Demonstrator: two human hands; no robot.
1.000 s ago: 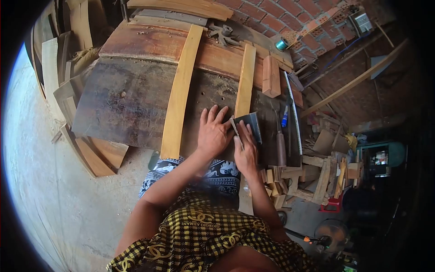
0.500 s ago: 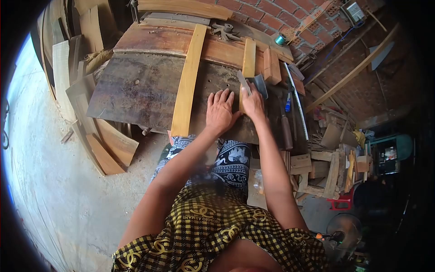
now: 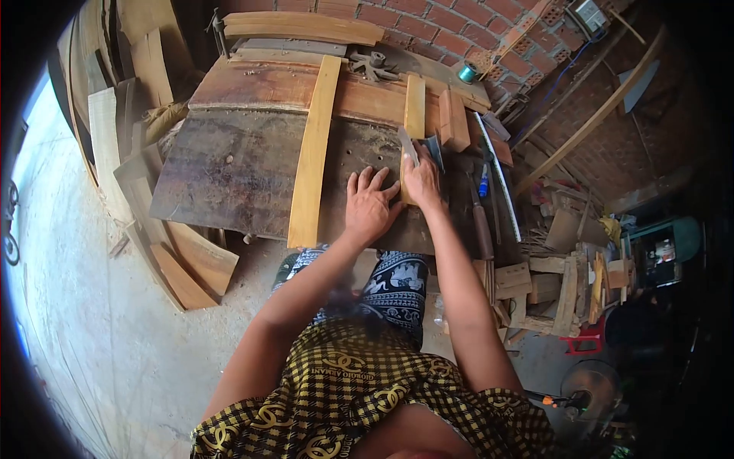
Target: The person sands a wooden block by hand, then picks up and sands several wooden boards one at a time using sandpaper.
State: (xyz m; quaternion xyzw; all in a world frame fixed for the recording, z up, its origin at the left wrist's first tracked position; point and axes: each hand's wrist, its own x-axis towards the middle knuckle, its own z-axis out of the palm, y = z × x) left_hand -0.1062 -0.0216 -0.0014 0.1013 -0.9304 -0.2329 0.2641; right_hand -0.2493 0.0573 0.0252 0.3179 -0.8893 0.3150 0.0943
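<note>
My right hand [image 3: 421, 179] is closed around a folded grey sheet that looks like sandpaper [image 3: 435, 151], its edges flaring out on both sides of the fingers. Beneath it lies a short yellowish wood strip [image 3: 414, 107], running away from me across the dark workbench [image 3: 222, 164]. My left hand [image 3: 368, 206] rests palm down just left of that strip, fingers spread, thumb reaching toward the strip's edge. Farther left, a long, slightly curved yellow board [image 3: 315, 153] crosses the bench and overhangs its near edge.
Reddish wood blocks [image 3: 454, 121] stand right of the strip. A long metal ruler [image 3: 498, 180] and a blue-marked tool [image 3: 483, 182] lie at the bench's right side. Planks [image 3: 145, 183] lean at left; scrap wood [image 3: 562, 283] is piled at right. A brick wall [image 3: 428, 27] rises behind.
The camera view has shifted, so the bench sits lower in the frame. The left-hand fingers are spread wider. The grey sheet in my right hand flares out less.
</note>
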